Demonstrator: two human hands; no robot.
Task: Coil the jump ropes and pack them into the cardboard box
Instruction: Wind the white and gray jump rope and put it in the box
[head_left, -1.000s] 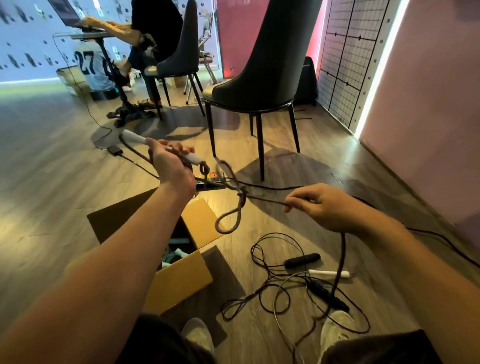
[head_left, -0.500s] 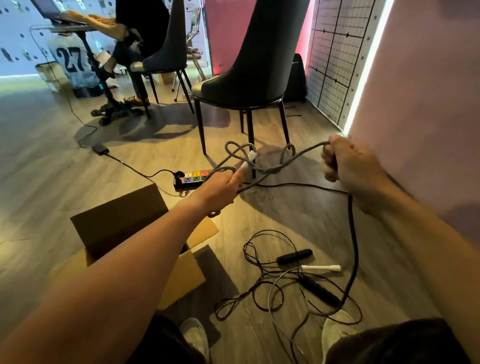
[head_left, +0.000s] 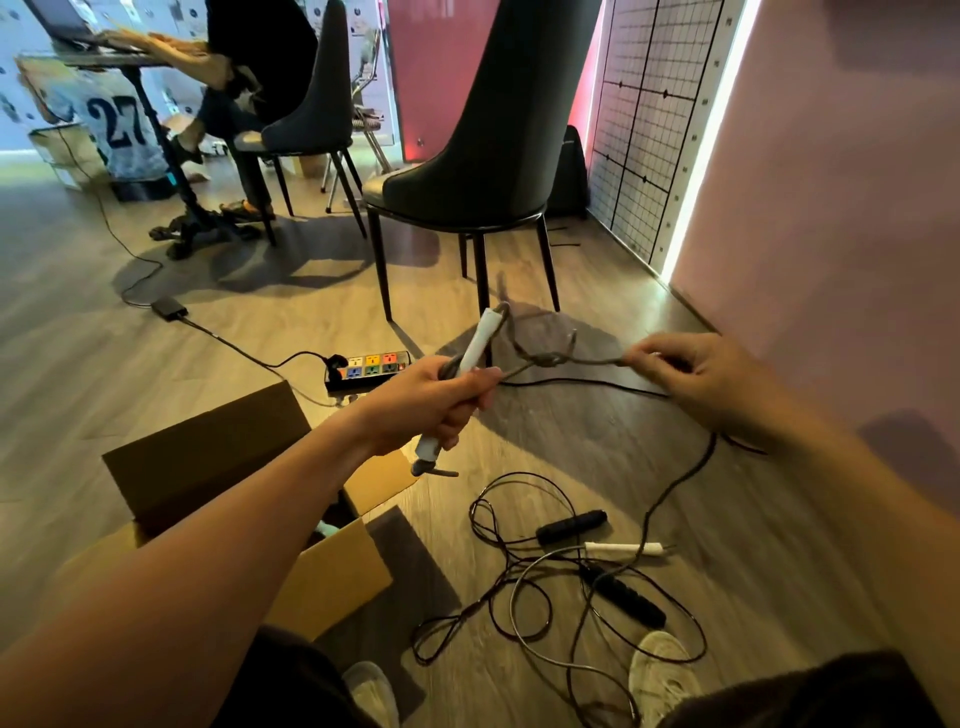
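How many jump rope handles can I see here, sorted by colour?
White: 2, the held white handle gripped by the left hand and the floor white handle.
Black: 2, the upper black handle and the lower black handle, both lying on the floor.
Total: 4.

"27" on white panel (head_left: 111, 130) under far desk (dark digits).
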